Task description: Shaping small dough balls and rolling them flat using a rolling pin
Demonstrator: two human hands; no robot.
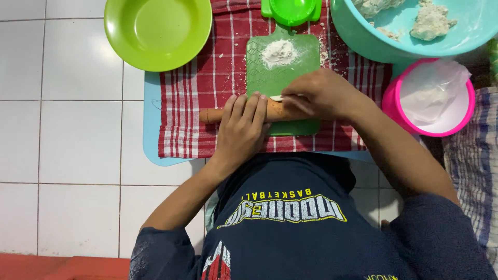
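My left hand (242, 124) lies palm down over a wooden rolling pin (211, 115) that rests across the near end of a green cutting board (282, 72). Just right of it, my right hand (319, 95) covers the pin's other end, fingers curled, with a thin white sliver of dough (276, 98) showing at the fingertips. A small mound of flour (278, 52) sits near the board's far end. The dough under the hands is mostly hidden.
A red checked cloth (197, 88) on a light blue mat (151, 129) underlies the board. A lime green bowl (158, 32) stands far left, a green dumpling press (291, 10) at the top, a turquoise basin with dough lumps (415, 26) and a pink bowl (430, 98) on the right.
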